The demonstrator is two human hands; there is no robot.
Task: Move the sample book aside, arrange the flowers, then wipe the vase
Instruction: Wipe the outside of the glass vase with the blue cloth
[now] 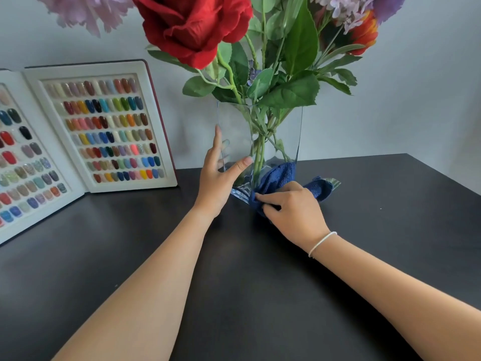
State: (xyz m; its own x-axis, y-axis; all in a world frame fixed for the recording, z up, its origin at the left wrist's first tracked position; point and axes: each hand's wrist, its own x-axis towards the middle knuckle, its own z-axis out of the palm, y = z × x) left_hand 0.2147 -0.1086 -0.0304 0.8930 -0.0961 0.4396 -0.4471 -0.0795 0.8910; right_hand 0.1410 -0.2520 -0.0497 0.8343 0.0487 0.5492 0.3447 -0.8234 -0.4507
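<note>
Pale grey wall (pixel 416 100) backs a dark matte table (pixel 234 295), and on that table, near its far edge, stands the clear glass vase (pixel 234 131), square-sided and upright. Green stems (pixel 260 152) run down inside it, and above the rim spread broad leaves (pixel 299 48), a large red rose (pixel 192 24), pale pink blooms (pixel 83 9) at upper left, lilac blossoms (pixel 346 9) and an orange-red flower (pixel 364 32) at upper right.

At the vase's base a dark blue cloth (pixel 276 178) is pressed against the lower glass, part of it trailing on the table to the right. The right hand (pixel 291 207) is closed over the cloth, fingers curled and bunching it against the bottom front corner; a thin white band (pixel 321 243) circles that wrist. The left hand (pixel 221 175) is spread flat on the vase's left side, fingers pointing up along the glass and the thumb reaching across the front face, steadying it.

Well to the left, apart from the vase, the nail-colour sample book (pixel 104 126) stands open against the wall, its 2 visible pages filled with rows of coloured nail tips.
</note>
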